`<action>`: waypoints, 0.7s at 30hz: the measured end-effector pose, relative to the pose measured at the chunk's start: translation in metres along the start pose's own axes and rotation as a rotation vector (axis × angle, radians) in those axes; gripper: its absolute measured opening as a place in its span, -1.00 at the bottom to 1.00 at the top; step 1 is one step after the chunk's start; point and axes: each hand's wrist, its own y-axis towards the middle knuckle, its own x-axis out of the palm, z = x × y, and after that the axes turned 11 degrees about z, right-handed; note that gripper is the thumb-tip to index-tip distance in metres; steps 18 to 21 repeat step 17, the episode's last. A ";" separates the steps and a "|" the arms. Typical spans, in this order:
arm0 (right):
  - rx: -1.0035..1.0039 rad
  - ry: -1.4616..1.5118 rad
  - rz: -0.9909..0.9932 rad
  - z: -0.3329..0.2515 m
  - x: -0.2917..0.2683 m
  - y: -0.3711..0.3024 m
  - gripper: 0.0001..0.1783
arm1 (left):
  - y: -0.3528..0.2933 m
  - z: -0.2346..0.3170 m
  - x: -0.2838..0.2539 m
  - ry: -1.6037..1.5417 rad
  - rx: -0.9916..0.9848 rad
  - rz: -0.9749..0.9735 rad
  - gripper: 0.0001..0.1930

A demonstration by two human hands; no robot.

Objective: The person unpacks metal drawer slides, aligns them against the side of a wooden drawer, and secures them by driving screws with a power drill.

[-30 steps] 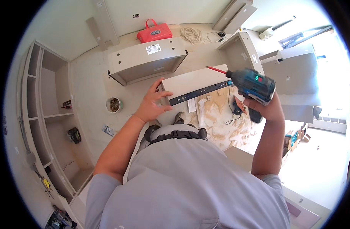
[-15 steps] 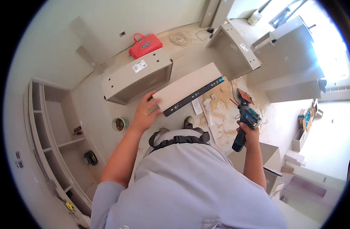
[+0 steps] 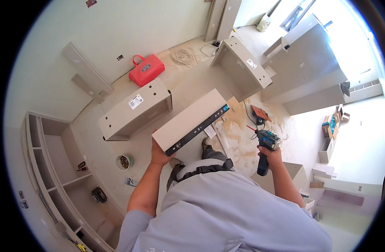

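Observation:
My left hand (image 3: 160, 156) grips the near left end of a beige drawer (image 3: 188, 116), its fingers mostly hidden behind the box. Along the side of the drawer facing me runs a black metal drawer slide (image 3: 196, 131) with a blue piece at its far end. The drawer is held slantwise in front of me, its far end up and to the right. In my right hand (image 3: 271, 155) is a teal and black cordless drill (image 3: 267, 140), closed round its handle. A thin red bit points from it toward the upper left, apart from the drawer.
Two open cabinet boxes (image 3: 135, 110) (image 3: 243, 69) lie beyond the drawer. A red bag (image 3: 146, 70) and coiled cord (image 3: 184, 57) rest near the wall. A bucket (image 3: 125, 162) stands to my left, by a shelved cabinet (image 3: 68, 182). An orange-based tool (image 3: 260, 113) sits on the dusty floor.
My left hand has gone from spread fingers at the drawer's end to gripping that end from beneath. The whole view has shifted. My right hand still holds the drill.

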 end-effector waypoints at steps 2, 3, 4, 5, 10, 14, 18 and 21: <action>-0.002 -0.028 -0.028 -0.003 -0.002 0.021 -0.65 | 0.002 0.010 0.004 0.043 0.034 0.022 0.14; 0.009 -0.002 -0.045 -0.003 -0.003 0.034 -0.67 | 0.003 0.023 0.008 0.024 0.037 0.096 0.14; 0.026 -0.005 -0.045 -0.002 -0.005 0.048 -0.67 | 0.006 0.040 0.011 0.010 0.043 0.170 0.14; 0.045 -0.009 -0.045 -0.001 -0.009 0.064 -0.67 | 0.011 0.057 0.018 -0.009 0.036 0.207 0.18; 0.113 0.045 -0.116 -0.003 -0.022 0.140 -0.65 | 0.075 0.164 0.059 0.100 0.103 0.350 0.18; 0.087 0.121 -0.128 -0.013 -0.034 0.189 -0.63 | 0.125 0.236 0.097 0.341 -0.093 0.374 0.19; 0.056 0.135 -0.159 -0.011 -0.047 0.216 -0.63 | 0.149 0.257 0.115 0.420 -0.215 0.396 0.22; 0.056 0.135 -0.159 -0.011 -0.047 0.216 -0.63 | 0.149 0.257 0.115 0.420 -0.215 0.396 0.22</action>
